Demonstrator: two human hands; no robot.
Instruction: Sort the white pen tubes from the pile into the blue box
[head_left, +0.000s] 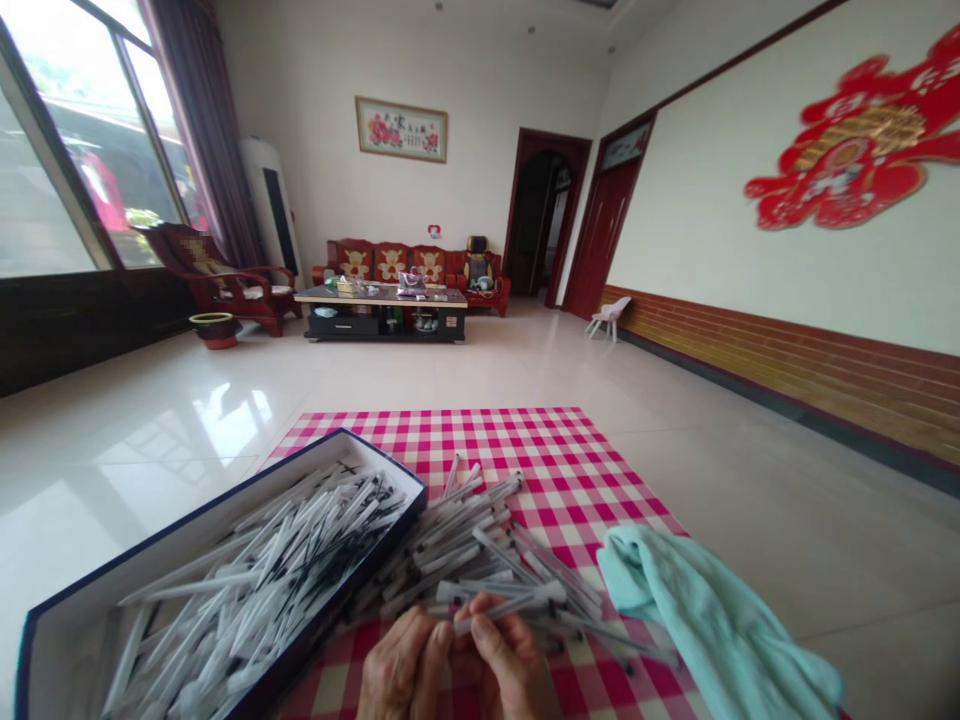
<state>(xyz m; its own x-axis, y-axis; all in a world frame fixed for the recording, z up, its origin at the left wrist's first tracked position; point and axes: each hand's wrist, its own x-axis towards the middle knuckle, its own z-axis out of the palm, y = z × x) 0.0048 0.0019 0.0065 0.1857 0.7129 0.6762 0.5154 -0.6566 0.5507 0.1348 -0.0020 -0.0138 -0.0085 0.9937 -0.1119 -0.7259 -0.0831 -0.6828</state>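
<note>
Whitish tube is pinched by the right hand; the left hand, fingertips partly hidden, seems to pinch its end. The framed picture reads 家, other characters blurred.

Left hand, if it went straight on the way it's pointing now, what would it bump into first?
Probably the loose pile of slim, pale tubes, just beyond the left hand, though the depth between them is hard to judge.
</note>
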